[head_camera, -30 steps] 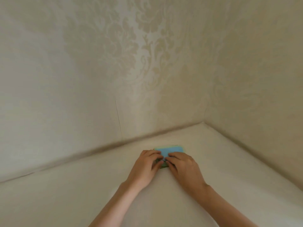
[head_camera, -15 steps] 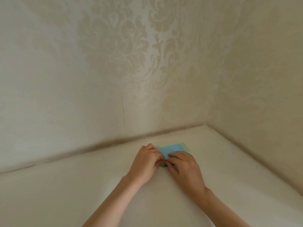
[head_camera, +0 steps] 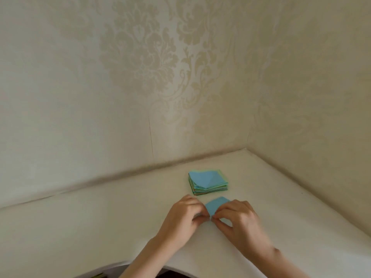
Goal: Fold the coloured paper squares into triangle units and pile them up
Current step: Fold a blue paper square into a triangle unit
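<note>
A stack of coloured paper squares, blue on top with green and orange edges below, lies on the white table near the wall corner. Just in front of the stack, a single blue paper square is held up off the table. My left hand pinches its near corner from the left, and my right hand pinches the same corner from the right. Fingertips of both hands meet at that corner, and the paper's lower part is hidden behind my right fingers.
Patterned beige walls close the table at the back and on the right, meeting in a corner behind the stack. The table's front edge curves near my forearms, with dark space below it.
Both hands rested on the stack before; now they have drawn back toward me with one blue square lifted off it, leaving the stack uncovered.
</note>
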Demonstrator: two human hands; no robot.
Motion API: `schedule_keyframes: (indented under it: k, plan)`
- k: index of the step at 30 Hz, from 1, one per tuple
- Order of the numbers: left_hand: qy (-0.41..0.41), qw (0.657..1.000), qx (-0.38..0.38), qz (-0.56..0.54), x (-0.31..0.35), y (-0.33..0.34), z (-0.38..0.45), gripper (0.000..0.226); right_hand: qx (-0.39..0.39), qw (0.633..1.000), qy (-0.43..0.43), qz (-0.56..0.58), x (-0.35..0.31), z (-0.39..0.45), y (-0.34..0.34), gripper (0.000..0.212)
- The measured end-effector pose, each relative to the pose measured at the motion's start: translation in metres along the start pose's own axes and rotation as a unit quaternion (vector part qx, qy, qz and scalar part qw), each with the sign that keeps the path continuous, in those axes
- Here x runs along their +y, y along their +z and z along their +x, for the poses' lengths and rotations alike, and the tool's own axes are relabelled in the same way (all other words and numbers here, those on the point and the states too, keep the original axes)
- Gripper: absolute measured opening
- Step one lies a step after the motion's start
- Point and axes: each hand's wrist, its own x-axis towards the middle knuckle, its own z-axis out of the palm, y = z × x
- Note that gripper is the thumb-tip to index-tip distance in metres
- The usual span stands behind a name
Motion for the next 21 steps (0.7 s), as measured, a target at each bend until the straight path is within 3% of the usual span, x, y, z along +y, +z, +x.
schedule_keyframes:
  k: [5, 10, 14, 21]
  plan:
    - [-0.058, 0.997, -0.05, -0.008, 0.003, 0.004, -0.007, 0.004, -0.063, 0.991, 0.104, 0.053, 0.001, -0.015, 0.004, 0.012]
    - [-0.132, 0.991, -0.008, -0.034, 0.006, 0.009, -0.006, 0.008, -0.062, 0.981, 0.166, 0.074, -0.003, -0.011, 0.011, 0.03]
    - [-0.182, 0.982, -0.007, -0.05, 0.01, 0.015, -0.002, 0.022, -0.074, 0.965, 0.227, 0.104, -0.008, -0.004, 0.008, 0.019]
    - [-0.317, 0.942, -0.033, -0.107, 0.003, 0.013, 0.013, 0.03, -0.156, 0.93, 0.306, 0.131, -0.001, 0.011, -0.003, 0.024]
